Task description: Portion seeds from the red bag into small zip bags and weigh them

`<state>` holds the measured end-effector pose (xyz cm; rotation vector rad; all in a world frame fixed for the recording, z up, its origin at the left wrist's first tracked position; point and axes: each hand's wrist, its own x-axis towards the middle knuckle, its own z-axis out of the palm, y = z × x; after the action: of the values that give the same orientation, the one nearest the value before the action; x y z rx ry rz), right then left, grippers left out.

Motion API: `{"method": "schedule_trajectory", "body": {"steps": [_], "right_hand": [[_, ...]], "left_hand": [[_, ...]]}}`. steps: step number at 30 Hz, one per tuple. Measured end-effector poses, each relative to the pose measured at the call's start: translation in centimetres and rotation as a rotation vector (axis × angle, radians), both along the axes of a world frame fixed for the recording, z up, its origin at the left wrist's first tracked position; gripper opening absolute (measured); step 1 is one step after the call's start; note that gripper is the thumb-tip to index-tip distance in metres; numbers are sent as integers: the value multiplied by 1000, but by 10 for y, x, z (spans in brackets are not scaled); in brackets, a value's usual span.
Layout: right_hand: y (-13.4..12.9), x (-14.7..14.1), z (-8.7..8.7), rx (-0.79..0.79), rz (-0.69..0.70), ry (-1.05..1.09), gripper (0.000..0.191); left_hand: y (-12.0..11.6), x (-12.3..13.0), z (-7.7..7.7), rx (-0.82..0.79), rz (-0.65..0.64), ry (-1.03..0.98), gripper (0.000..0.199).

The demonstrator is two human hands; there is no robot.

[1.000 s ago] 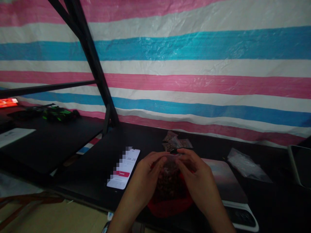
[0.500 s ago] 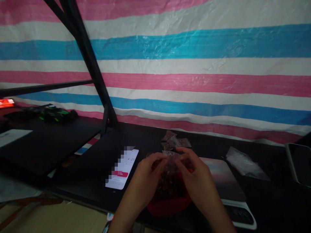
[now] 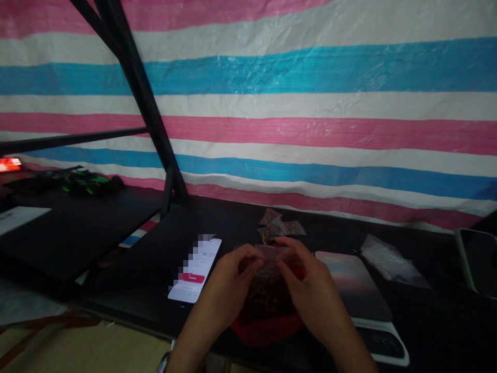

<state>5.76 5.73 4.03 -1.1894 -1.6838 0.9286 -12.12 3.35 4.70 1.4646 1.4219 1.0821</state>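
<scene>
Between my hands is a small clear plastic bag, pinched at its two sides. My left hand closes thumb and fingers on the bag's left edge, and my right hand grips the right edge the same way. Right below the bag sits a red container with dark brown bits in it. Whether the bag holds anything is hard to see. Behind my hands lie several small filled clear bags with brown contents.
A digital scale stands right of the container. Further right lie a stack of clear plastic bags and a phone. A lit phone lies on the left of the black table. A black metal frame rises behind.
Both hands have shifted slightly left with the bag, and its top edge now looks straighter and flatter between the fingers. The red container has also moved slightly left.
</scene>
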Motion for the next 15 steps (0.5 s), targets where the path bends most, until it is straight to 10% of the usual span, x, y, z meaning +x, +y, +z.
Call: {"method": "schedule_trajectory", "body": {"steps": [15], "right_hand": [[-2,-5,3,-71,4,11,39]], "left_hand": [[1,4,8,20,5,-50,18]]}}
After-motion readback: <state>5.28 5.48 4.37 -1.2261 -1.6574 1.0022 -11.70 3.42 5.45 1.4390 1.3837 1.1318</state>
